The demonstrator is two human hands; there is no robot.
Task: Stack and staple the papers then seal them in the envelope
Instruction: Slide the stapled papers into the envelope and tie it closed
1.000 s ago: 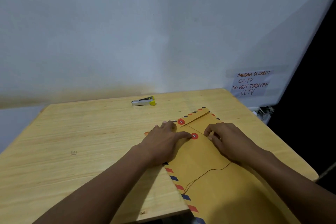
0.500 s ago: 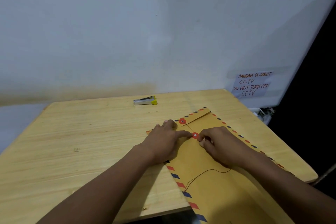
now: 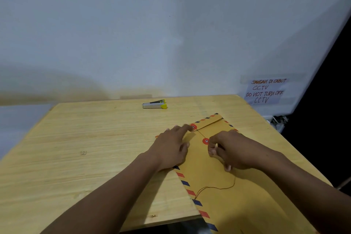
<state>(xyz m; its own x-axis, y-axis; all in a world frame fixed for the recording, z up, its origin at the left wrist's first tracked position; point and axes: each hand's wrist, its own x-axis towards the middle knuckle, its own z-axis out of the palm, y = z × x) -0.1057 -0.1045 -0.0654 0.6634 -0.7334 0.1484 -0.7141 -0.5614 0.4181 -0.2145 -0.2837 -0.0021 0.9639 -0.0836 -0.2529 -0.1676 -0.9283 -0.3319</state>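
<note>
A brown envelope [image 3: 210,173] with a red-and-blue striped border lies on the right side of the wooden table, its near end hanging over the front edge. Its flap is folded down, with a red disc [image 3: 193,126] on the flap and another red disc [image 3: 206,141] on the body. A thin dark string [image 3: 214,188] runs between the discs and trails loose toward me. My left hand [image 3: 171,148] presses flat on the envelope, its forefinger at the flap disc. My right hand [image 3: 231,150] pinches the string just right of the lower disc. No papers are visible.
A silver stapler [image 3: 154,104] with a yellow end lies at the table's far edge by the white wall. A handwritten notice [image 3: 266,90] is taped to the wall at the right. Beyond the table's right edge [image 3: 296,150] the room is dark.
My right hand has slid left to the lower disc and curled onto the string. My left forefinger has moved from the lower disc up to the flap disc.
</note>
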